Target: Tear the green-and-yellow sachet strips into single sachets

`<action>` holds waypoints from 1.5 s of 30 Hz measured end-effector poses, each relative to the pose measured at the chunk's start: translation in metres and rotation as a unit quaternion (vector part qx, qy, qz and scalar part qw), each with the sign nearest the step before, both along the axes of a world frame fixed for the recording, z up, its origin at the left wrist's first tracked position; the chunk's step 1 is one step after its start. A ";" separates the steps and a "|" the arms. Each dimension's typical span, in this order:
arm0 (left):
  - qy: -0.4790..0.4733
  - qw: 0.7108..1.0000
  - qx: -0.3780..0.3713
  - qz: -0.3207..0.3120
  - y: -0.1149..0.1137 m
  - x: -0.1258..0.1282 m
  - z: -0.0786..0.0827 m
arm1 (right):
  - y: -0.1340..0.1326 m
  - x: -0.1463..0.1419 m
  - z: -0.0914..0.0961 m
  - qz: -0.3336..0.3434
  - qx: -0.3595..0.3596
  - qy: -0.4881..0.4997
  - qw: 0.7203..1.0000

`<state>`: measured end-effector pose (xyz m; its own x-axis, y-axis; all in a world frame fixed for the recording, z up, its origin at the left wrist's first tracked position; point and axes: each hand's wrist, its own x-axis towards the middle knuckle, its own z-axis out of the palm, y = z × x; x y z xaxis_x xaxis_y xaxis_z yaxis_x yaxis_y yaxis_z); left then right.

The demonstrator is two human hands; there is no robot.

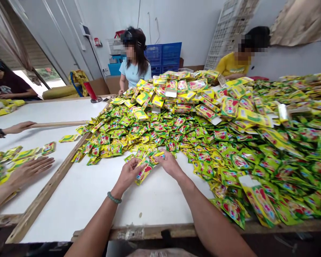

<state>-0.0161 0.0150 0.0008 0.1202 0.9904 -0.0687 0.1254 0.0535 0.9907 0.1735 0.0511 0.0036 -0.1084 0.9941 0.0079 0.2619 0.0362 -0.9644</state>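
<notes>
My left hand (pixel 128 175), with a green bead bracelet on the wrist, is closed on a small green and yellow sachet (pixel 143 172) held just above the white table (pixel 96 192). My right hand (pixel 169 164) is closed on another sachet (pixel 157 156) at the near edge of a big heap of green and yellow sachets (pixel 216 135). The two hands are close together in front of the heap.
Wooden strips (pixel 48 189) divide the table. At the left, another person's hands (pixel 26 171) rest by a smaller group of sachets (pixel 5 160). Two people sit behind the heap, a third at far left. Blue crates (pixel 163 55) stand by the wall.
</notes>
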 end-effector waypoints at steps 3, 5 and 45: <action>0.006 1.000 -0.003 0.000 0.002 -0.002 -0.003 | 0.001 0.003 0.000 0.007 0.022 -0.107 0.994; 0.009 1.000 -0.009 0.009 0.002 -0.002 -0.004 | 0.002 0.007 0.000 0.042 0.039 -0.130 0.990; -0.043 0.996 -0.064 -0.035 -0.009 0.012 -0.007 | -0.025 -0.034 -0.007 0.090 0.031 0.004 0.995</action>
<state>-0.0043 0.0065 -0.0058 0.1998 0.9632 -0.1795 0.0486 0.1733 0.9837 0.1395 0.0260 -0.0031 -0.2840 0.9562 0.0705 0.2388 0.1417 -0.9607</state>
